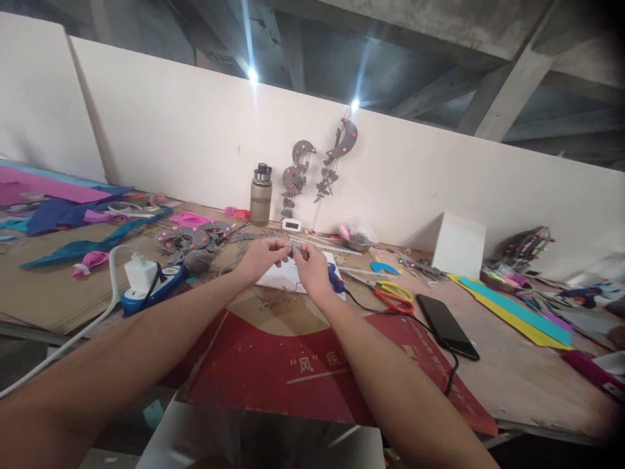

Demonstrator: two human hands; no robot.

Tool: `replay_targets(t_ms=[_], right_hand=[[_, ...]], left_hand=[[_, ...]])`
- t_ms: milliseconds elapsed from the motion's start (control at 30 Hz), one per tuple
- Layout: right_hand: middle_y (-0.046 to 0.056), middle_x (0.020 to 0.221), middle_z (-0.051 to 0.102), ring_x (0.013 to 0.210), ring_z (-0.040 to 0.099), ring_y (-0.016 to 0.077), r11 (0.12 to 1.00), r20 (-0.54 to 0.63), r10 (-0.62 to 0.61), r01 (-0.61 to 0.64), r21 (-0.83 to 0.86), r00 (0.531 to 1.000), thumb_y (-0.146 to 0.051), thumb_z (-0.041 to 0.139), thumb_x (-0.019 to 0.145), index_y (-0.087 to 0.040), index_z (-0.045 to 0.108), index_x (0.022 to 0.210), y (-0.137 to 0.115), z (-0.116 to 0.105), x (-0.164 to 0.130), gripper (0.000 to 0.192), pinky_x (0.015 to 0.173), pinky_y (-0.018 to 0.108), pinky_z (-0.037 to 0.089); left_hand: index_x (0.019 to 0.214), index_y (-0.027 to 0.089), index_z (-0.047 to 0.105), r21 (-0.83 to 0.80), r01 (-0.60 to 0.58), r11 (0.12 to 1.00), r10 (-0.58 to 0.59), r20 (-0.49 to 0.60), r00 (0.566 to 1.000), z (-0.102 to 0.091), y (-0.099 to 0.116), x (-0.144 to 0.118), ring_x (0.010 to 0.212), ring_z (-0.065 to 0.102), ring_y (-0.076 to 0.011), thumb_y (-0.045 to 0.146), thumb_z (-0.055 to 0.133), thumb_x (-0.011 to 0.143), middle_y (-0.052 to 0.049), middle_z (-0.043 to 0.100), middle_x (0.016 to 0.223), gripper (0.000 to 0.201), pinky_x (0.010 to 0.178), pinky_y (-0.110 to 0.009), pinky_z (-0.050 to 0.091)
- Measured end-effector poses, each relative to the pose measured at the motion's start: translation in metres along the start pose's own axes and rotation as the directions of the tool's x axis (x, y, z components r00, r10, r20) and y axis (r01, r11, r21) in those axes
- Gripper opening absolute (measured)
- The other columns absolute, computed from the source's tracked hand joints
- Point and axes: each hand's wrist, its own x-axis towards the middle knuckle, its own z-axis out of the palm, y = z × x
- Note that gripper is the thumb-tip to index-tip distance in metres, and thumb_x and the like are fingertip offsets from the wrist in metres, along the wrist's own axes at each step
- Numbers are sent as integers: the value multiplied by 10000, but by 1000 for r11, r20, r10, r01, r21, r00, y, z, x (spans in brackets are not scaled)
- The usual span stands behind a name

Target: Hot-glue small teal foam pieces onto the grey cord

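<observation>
My left hand and my right hand meet over a white sheet, thumbs and fingertips pinched close together. Between them shows a tiny grey-blue piece, too small to name. Loose grey yarn trails on the board below. Just right of my right hand lies a blue glue gun, partly hidden by that hand. Scissors with red and yellow handles rest farther right. A heap of grey felt pieces with pink dots and yarn is left of my left hand.
A red printed board covers the near edge. A black phone and cable lie right; a blue power strip with a white plug sits left. A bottle and small clock stand behind, below hanging felt moons.
</observation>
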Motion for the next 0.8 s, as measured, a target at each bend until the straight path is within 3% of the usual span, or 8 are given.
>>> replay_targets(t_ms=[233, 467, 633, 733, 800], right_hand=[[-43, 697, 496, 626, 478, 134, 998, 90, 16, -22, 64, 996, -325, 510, 787, -185, 472, 1041, -1, 1, -3, 293, 624, 257, 377], [-12, 738, 564, 707, 507, 141, 994, 86, -46, 54, -96, 995, -246, 490, 795, -190, 550, 829, -5, -3, -5, 89, 697, 266, 372], [-14, 742, 587, 713, 508, 126, 985, 184, -121, 141, -100, 976, -218, 476, 830, -190, 579, 775, -14, -2, -11, 120, 695, 242, 369], [-5, 755, 590, 737, 501, 123, 952, 326, -239, 287, -107, 915, -239, 454, 881, -191, 590, 771, -24, 2, -21, 182, 712, 237, 367], [11, 776, 599, 792, 508, 128, 898, 459, -350, 432, -85, 817, -269, 442, 910, -187, 604, 761, -32, 2, -27, 235, 753, 241, 363]], left_hand=[[736, 147, 634, 69, -37, 997, 44, -101, 994, -9, -15, 10, 470, 462, -78, 325, 625, 710, 11, 574, 579, 180, 484, -215, 358], [772, 149, 650, 206, -58, 977, 96, -184, 978, -18, -22, 17, 493, 484, -91, 337, 611, 712, 1, 595, 620, 201, 480, -215, 385], [747, 152, 647, 182, -54, 982, 108, -302, 947, -30, -24, 23, 490, 481, -92, 319, 629, 688, -1, 593, 600, 178, 463, -205, 366], [760, 157, 650, 72, -70, 995, 92, -389, 916, -37, -26, 27, 464, 453, -80, 349, 639, 684, 8, 574, 585, 207, 448, -198, 338], [748, 152, 638, 9, -95, 995, 89, -432, 898, -41, -26, 28, 473, 450, -74, 343, 643, 677, 10, 563, 594, 204, 461, -194, 348]])
